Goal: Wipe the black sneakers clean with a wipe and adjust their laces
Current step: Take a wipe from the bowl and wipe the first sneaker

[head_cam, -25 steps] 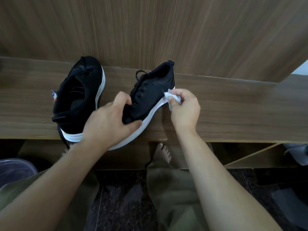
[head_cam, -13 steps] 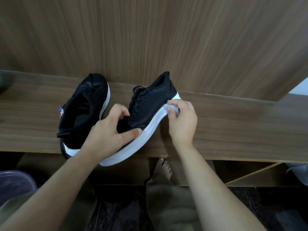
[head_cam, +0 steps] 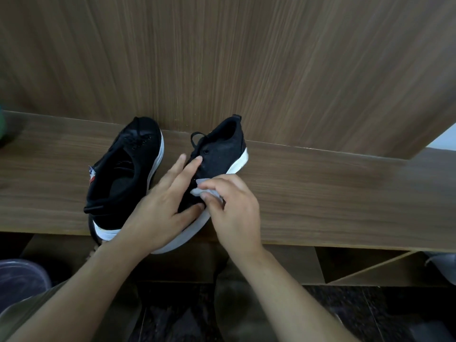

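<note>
Sneakers sit side by side on a long wooden surface (head_cam: 333, 193) that runs along a wood-grain wall panel (head_cam: 246, 58). Both are black with white soles. The left sneaker (head_cam: 123, 174) lies with its opening facing up, its heel end just over the surface's front edge, and a small red, white and blue tag shows on its outer side. The right sneaker (head_cam: 219, 151) is tilted, its toe end over the front edge, its white sole turned to the right and its heel close to the wall panel; a loop of black lace (head_cam: 196, 139) stands up near its collar.

The left hand (head_cam: 160, 208) lies over the right sneaker's upper, fingers spread apart, the thumb pressing against the side just above the sole. The right hand (head_cam: 234, 208) has its fingers pinched together on a crumpled white wipe (head_cam: 206, 192), held against the black upper just beside the left thumb. How much of the wipe touches the fabric is hard to tell.

Below the surface, a translucent bin (head_cam: 22, 280) shows at the lower left.
</note>
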A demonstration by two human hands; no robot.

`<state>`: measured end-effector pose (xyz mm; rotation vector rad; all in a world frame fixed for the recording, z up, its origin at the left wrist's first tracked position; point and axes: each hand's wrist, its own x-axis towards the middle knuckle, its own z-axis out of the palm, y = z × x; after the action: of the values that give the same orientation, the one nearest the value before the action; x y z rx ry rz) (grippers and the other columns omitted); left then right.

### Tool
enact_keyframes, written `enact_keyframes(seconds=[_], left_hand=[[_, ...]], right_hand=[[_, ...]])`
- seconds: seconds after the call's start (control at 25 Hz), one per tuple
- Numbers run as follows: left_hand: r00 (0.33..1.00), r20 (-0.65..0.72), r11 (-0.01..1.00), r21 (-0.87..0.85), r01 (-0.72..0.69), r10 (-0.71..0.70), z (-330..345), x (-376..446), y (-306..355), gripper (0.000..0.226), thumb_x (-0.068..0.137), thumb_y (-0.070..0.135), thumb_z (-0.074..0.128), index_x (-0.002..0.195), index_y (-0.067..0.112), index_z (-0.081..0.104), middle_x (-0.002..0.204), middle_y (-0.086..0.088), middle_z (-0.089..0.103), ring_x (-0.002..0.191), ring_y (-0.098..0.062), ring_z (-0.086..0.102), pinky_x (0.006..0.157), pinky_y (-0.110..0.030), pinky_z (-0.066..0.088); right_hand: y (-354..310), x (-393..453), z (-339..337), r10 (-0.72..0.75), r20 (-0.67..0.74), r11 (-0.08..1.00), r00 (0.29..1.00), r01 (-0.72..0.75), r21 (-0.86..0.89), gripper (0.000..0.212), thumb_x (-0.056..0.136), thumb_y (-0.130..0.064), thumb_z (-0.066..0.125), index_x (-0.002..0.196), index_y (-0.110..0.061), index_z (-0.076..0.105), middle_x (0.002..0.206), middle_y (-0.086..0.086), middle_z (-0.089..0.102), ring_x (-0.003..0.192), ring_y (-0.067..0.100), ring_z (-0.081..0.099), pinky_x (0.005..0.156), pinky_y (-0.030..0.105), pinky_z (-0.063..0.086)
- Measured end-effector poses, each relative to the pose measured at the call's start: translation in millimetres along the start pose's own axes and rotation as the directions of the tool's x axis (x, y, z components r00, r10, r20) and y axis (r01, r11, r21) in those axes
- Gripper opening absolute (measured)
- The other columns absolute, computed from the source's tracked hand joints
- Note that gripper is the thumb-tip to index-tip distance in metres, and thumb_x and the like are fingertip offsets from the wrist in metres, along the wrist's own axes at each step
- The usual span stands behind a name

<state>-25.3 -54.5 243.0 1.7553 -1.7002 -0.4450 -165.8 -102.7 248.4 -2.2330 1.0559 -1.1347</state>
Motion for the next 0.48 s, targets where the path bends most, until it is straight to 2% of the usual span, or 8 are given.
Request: enact_keyframes(seconds=[0.08, 0.16, 0.28, 0.36, 0.44, 0.48], left_hand=[[0.998, -0.015, 0.997, 0.061, 0.054, -0.053, 3.9, -0.4, -2.8, 0.063, 0.092, 0.036, 0.048, 0.144, 0.047, 0.014, 0.157, 0.010, 0.011, 0.144, -0.010, 0.013, 0.107, -0.031, 0.026], [0.998, -0.008, 0.991, 0.114, 0.068, -0.067, 6.7, -0.2, -4.4, 0.062, 0.091, 0.045, 0.044, 0.144, 0.047, 0.010, 0.157, 0.007, 0.013, 0.144, -0.012, 0.010, 0.110, -0.033, 0.023], [0.988, 0.024, 0.932, 0.337, 0.134, -0.151, 12.0, -2.3, 0.4, 0.097, 0.074, 0.070, 0.053, 0.143, 0.046, -0.012, 0.159, 0.003, 0.000, 0.145, -0.018, 0.001, 0.111, -0.040, 0.024], [0.975, -0.026, 0.860, 0.466, 0.206, -0.220, 19.1, -5.2, 10.5, 0.120, 0.062, 0.071, 0.064, 0.139, 0.044, -0.024, 0.158, -0.003, -0.001, 0.145, -0.026, 0.004, 0.109, -0.042, 0.028], [0.974, -0.054, 0.825, 0.522, 0.216, -0.221, 23.3, -6.5, 17.3, 0.126, 0.062, 0.062, 0.071, 0.137, 0.043, -0.028, 0.155, -0.002, 0.010, 0.142, -0.029, 0.016, 0.107, -0.043, 0.032], [0.980, -0.030, 0.829, 0.529, 0.183, -0.197, 22.4, -5.5, 18.2, 0.126, 0.063, 0.057, 0.074, 0.137, 0.044, -0.027, 0.154, 0.001, 0.015, 0.140, -0.028, 0.020, 0.106, -0.043, 0.034]], right_hand=[[3.9, 5.7, 5.0, 0.028, 0.026, 0.999, 0.999, -0.027, -0.024, 0.018, 0.084, -0.013, 0.066, 0.099, -0.020, 0.073, 0.099, -0.008, 0.065, 0.092, 0.005, 0.060, 0.080, 0.018, 0.048], [7.3, 13.2, 5.6, 0.067, 0.003, 0.997, 0.998, -0.067, -0.035, 0.018, 0.084, -0.014, 0.066, 0.099, -0.022, 0.073, 0.100, -0.009, 0.065, 0.091, 0.003, 0.059, 0.079, 0.014, 0.046], [16.8, 24.4, -2.9, 0.220, -0.074, 0.974, 0.973, -0.223, -0.035, 0.018, 0.086, -0.018, 0.066, 0.101, -0.026, 0.071, 0.102, -0.014, 0.063, 0.090, -0.002, 0.057, 0.076, 0.006, 0.042], [26.3, 28.3, -10.7, 0.351, -0.127, 0.936, 0.928, -0.351, 0.024, 0.017, 0.086, -0.018, 0.067, 0.100, -0.027, 0.071, 0.100, -0.015, 0.061, 0.088, -0.002, 0.055, 0.072, 0.002, 0.039], [37.4, 30.6, -18.2, 0.438, -0.173, 0.899, 0.882, -0.429, 0.087, 0.017, 0.085, -0.017, 0.068, 0.098, -0.029, 0.071, 0.098, -0.014, 0.063, 0.089, 0.002, 0.058, 0.075, 0.009, 0.044], [42.8, 31.2, -22.7, 0.469, -0.198, 0.883, 0.860, -0.457, 0.109, 0.018, 0.085, -0.017, 0.069, 0.097, -0.030, 0.070, 0.098, -0.013, 0.065, 0.089, 0.004, 0.060, 0.078, 0.017, 0.050]])
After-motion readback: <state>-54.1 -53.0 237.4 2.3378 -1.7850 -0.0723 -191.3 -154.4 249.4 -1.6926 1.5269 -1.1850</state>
